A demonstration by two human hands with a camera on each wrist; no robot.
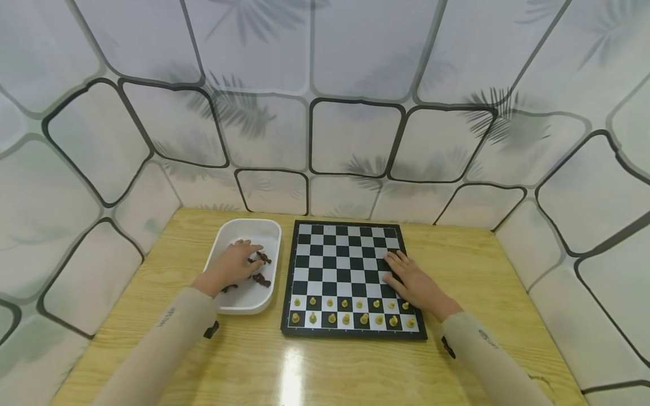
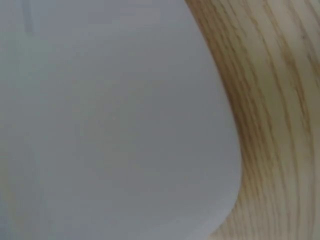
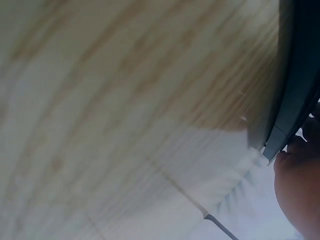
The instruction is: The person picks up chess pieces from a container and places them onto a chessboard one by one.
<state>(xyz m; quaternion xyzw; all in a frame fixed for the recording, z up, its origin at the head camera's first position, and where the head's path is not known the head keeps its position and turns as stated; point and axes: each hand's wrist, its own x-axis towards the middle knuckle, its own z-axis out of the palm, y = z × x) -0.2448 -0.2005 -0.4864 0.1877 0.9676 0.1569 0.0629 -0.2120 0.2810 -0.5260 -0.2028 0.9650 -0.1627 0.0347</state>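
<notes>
My left hand (image 1: pixel 235 264) reaches into a white plastic tray (image 1: pixel 276 225), its thumb and forefinger parted near dark brown chess pieces (image 1: pixel 262 280). Part of the tray's contents lies hidden beneath that hand. To the right is a black-and-white chessboard (image 1: pixel 329 261) with a black frame. My right hand (image 1: pixel 413 282) rests on the board's right edge, fingers extended over the squares. Two rows of yellow chess pieces (image 1: pixel 346 318) stand along the near side. The left wrist view holds only the tray's wall (image 2: pixel 130 125) and wood; the right wrist view catches the board's black side (image 3: pixel 295 75).
The wooden table (image 1: pixel 335 372) carries both the tray and the chessboard. Behind and on both sides rise pale walls (image 1: pixel 355 138) patterned with grey outlines and leaves. A narrow strip of table separates tray from board.
</notes>
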